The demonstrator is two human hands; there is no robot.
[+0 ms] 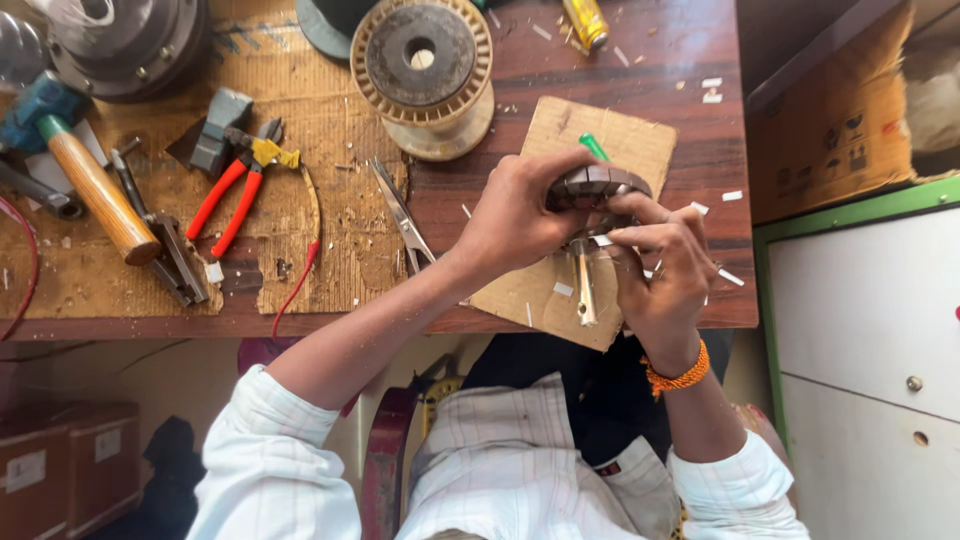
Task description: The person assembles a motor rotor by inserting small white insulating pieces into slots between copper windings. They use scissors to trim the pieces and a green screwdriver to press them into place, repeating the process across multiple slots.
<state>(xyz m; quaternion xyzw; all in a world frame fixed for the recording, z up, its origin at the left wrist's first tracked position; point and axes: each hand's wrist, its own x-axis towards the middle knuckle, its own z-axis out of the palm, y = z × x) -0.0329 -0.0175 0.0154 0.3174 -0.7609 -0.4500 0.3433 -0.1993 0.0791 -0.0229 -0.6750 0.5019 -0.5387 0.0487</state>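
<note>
Slotted metal core (598, 186), round and grey, shaft (585, 285) pointing down toward the person, held just above the cardboard sheet (600, 135) on the wooden bench (690, 60). Left hand (515, 215) clamped around the core's left rim. Right hand (660, 265) closed on its lower right edge, fingertips pinching a small white strip (603, 240) at a slot. A green-handled tool (594, 147) pokes out behind the core. Further left: scissors (402, 215), a wire spool (425, 70), red-handled pliers (235, 195), a wooden-handled hammer (85, 170). White paper scraps litter the bench. Risk, as I judge it: the strip is tiny and could buckle or slip from the pinch; the core is held in air, so a loosened left grip would tip it onto its shaft.
</note>
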